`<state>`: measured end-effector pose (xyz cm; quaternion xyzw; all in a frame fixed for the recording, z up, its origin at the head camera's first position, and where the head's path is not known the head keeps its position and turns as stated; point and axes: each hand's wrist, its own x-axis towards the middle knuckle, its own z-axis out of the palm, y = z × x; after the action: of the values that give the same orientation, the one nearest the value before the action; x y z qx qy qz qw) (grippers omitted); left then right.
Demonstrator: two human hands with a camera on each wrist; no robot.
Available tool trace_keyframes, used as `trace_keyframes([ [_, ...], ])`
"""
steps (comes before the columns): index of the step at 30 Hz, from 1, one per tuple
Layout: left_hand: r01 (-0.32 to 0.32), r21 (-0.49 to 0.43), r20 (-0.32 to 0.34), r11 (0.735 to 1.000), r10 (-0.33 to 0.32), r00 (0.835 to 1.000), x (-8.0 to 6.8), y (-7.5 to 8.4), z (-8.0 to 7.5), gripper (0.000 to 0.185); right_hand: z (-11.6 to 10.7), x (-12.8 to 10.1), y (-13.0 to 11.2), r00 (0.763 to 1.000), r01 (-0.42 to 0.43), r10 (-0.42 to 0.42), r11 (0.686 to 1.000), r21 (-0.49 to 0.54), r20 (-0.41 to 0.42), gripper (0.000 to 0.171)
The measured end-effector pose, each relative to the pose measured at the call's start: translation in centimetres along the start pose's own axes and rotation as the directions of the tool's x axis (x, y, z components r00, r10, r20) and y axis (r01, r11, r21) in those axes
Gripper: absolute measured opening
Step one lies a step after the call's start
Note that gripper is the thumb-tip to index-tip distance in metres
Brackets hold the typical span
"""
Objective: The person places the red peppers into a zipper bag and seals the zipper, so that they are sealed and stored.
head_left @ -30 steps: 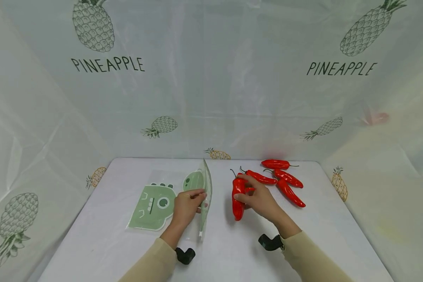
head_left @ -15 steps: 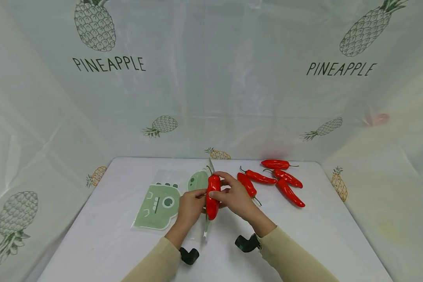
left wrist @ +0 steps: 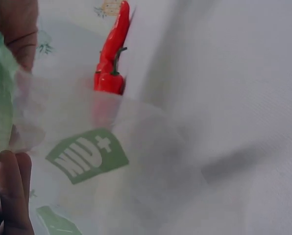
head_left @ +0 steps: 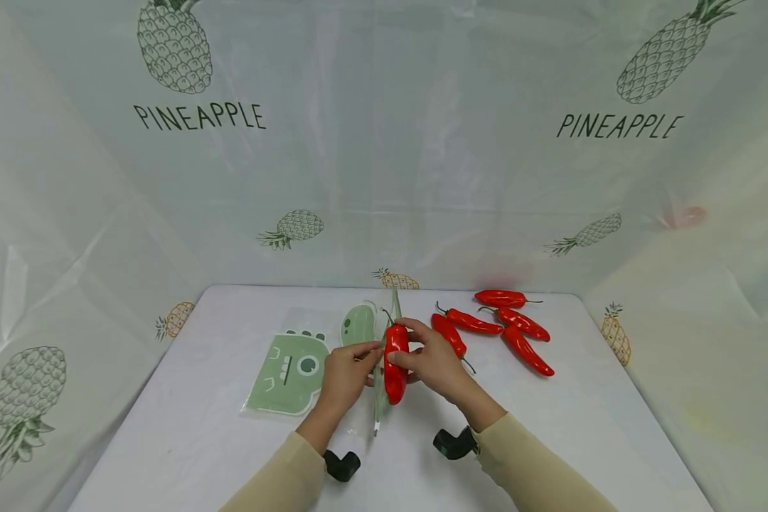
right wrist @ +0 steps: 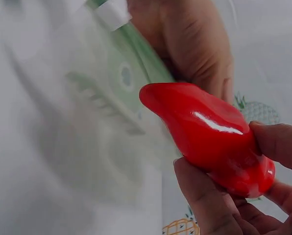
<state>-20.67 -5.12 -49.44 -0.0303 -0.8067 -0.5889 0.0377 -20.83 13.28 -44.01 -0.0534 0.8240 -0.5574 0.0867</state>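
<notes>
My left hand [head_left: 345, 373] pinches a clear zip bag [head_left: 380, 398] with a green printed cartoon face, held on edge above the table. In the left wrist view, its see-through sheet bears a green label [left wrist: 87, 155]. A white slider [right wrist: 114, 14] shows on its edge in the right wrist view. My right hand [head_left: 432, 363] holds a glossy red chili pepper [head_left: 395, 370], stem away from me, by the bag's right side. Thumb and fingers grip it near the stem end in the right wrist view. Whether the pepper touches the bag, I cannot tell.
Several more red chili peppers [head_left: 521, 348] lie at the back right of the white table [head_left: 198, 441]. Another green printed bag [head_left: 288, 373] lies flat to the left, with a rounded green print [head_left: 358, 323] behind my left hand. A pineapple-print curtain [head_left: 384, 142] stands behind.
My right hand has carried the pepper left to the bag, uncovering another pepper on the table. In the last half second it has shifted slightly right, and the bag's far edge leans right.
</notes>
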Motion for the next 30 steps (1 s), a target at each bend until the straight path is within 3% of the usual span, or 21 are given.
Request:
trace_keyframes([
  [6, 0.034, -0.081, -0.063, 0.996, -0.039, 0.997, 0.0, 0.9, -0.2, 0.026, -0.2, -0.4, 0.7, 1.0, -0.018, 0.017, 0.999, -0.038, -0.02, 0.071],
  [15, 0.05, -0.132, -0.121, 0.99, -0.066, 0.99, 0.1, 1.0, -0.3, 0.024, 0.0, -1.1, 0.9, 0.999, 0.044, -0.046, 0.991, -0.125, -0.009, 0.067],
  [19, -0.037, 0.046, -0.105, 0.998, 0.042, 0.994, -0.4, 0.9, -0.3, 0.02, -0.2, -1.0, 0.9, 0.998, 0.022, -0.014, 0.99, -0.142, 0.06, 0.065],
  [23, -0.148, 0.258, -0.018, 0.955, 0.158, 0.987, -1.2, 0.8, -0.2, 0.019, -0.7, -0.3, 0.9, 0.994, -0.031, 0.042, 0.994, -0.103, 0.102, 0.063],
  [25, -0.185, 0.298, 0.021, 0.936, 0.187, 0.982, -1.6, 0.9, -0.1, 0.019, -1.1, 0.1, 0.9, 0.991, -0.065, 0.073, 0.995, -0.075, 0.109, 0.063],
  [30, -0.199, 0.269, 0.066, 0.943, 0.188, 0.98, -2.4, 1.5, 0.1, 0.019, -1.7, 1.0, 0.8, 0.985, -0.149, 0.15, 0.989, -0.015, 0.09, 0.064],
])
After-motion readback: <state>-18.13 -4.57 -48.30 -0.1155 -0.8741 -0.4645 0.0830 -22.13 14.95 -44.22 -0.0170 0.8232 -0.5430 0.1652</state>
